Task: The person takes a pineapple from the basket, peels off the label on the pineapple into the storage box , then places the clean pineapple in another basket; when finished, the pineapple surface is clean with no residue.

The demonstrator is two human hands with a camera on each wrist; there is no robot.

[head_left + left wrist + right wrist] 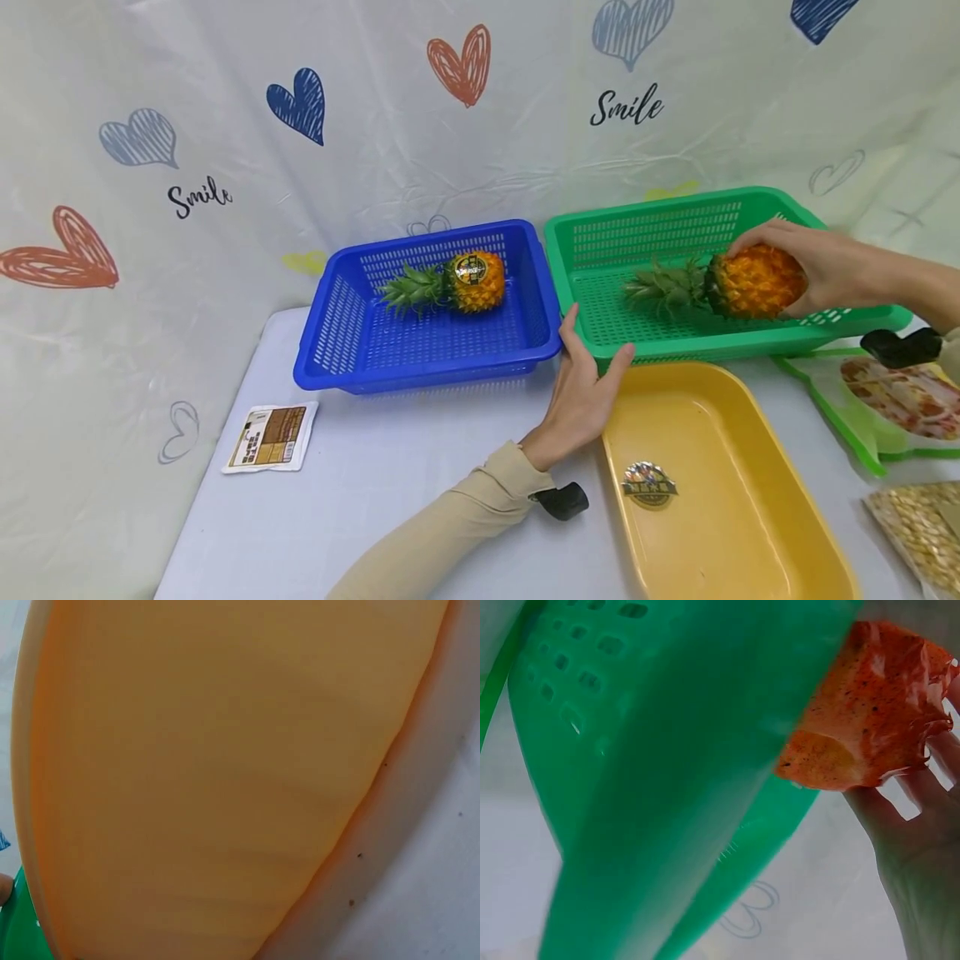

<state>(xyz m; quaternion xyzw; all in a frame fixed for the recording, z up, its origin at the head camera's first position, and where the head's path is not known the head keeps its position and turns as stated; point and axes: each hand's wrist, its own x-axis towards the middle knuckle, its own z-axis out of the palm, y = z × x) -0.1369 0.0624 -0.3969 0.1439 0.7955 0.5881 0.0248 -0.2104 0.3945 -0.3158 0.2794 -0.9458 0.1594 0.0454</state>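
Note:
My right hand grips the orange body of a pineapple inside the green basket, thumb and fingers on opposite sides. Its leafy crown points left over the basket floor. In the right wrist view, the pineapple's orange skin shows past the basket wall, with the hand behind it. My left hand is at the green basket's near left corner, finger and thumb extended and spread against it. Left of it, the blue basket holds another pineapple, with a label on its body.
A yellow tray with a round label inside stands nearest, in front of the green basket. A white-and-brown packet lies left. At right are a green-edged bag and a bag of pale grains. A printed curtain hangs behind.

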